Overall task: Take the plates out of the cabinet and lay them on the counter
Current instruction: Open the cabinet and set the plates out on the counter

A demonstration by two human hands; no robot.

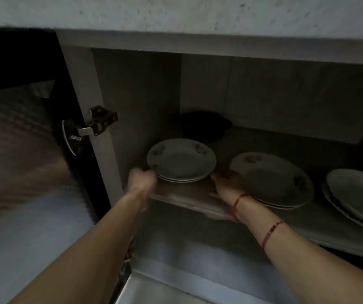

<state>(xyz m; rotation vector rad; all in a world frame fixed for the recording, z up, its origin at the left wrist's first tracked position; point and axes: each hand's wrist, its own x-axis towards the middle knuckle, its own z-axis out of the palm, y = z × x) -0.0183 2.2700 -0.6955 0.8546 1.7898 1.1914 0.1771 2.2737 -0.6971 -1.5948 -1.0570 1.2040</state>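
Cabinet shelf (182, 195), both hands gripping plate stack (181, 161) edges

Three short stacks of pale plates with faint floral rims lie flat along the cabinet shelf (176, 195): a round stack (181, 160) near its left end, a larger stack (272, 178) mid-shelf, and, further right, seemingly oval plates (356, 194) partly cropped.
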